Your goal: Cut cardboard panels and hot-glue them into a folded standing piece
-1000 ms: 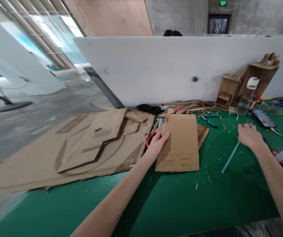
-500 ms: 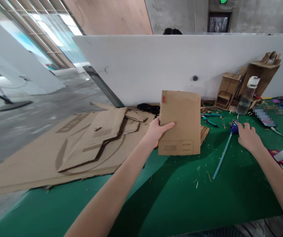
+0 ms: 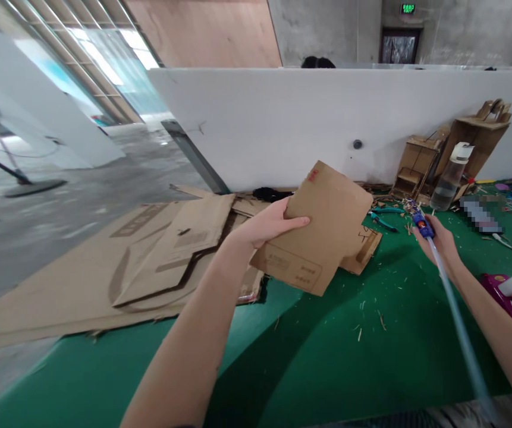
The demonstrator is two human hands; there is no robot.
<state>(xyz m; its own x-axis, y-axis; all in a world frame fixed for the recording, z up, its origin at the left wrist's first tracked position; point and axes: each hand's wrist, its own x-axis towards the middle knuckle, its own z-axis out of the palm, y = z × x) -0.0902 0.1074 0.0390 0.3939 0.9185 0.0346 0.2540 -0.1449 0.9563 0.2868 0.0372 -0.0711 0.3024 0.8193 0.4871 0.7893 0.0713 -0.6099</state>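
My left hand (image 3: 271, 226) grips a flat brown cardboard piece (image 3: 320, 229) by its left edge, thumb across the front. The piece is tilted and held above the table, with printed text near its lower edge and a small red mark at the top. Behind its lower right side a smaller cardboard piece (image 3: 363, 255) with dark pen marks shows. In my right hand (image 3: 440, 241) is a blue hot glue gun (image 3: 423, 226), fingers closed around it. A long translucent glue stick (image 3: 458, 321) runs from its back end toward me.
Folded cardboard sheets (image 3: 170, 255) cover the left of the green table (image 3: 327, 362). Teal pliers (image 3: 385, 218), a water bottle (image 3: 449, 178), a phone (image 3: 481, 215), a cardboard model (image 3: 470, 139) and a magenta power strip (image 3: 496, 294) lie or stand to the right. A white partition (image 3: 260, 125) rises behind.
My right hand has picked the glue gun up off the table, and its stick has swung toward me. The cardboard in my left hand has rotated clockwise and tilted.
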